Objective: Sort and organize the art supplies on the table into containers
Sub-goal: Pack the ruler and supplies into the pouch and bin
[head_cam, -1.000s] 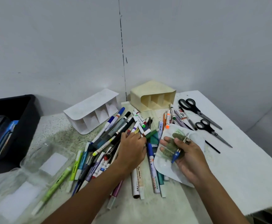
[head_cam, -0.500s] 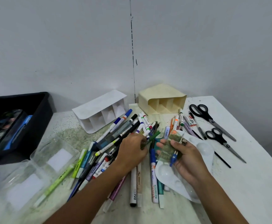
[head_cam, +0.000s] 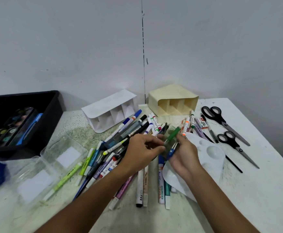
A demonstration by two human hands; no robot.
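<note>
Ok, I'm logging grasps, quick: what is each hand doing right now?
Left hand: pinching the green plastic marker.
Right hand: holding a blue-hinged metal compass with a clear green piece.

There is only one view, from a camera worn on the person's head. It looks forward and steeply down across the table (head_cam: 248, 190) toward the wall (head_cam: 70, 47) behind it. It sits close above both forearms, near enough that the scattered pens (head_cam: 142, 182) fill the middle of the wide-angle frame.
</note>
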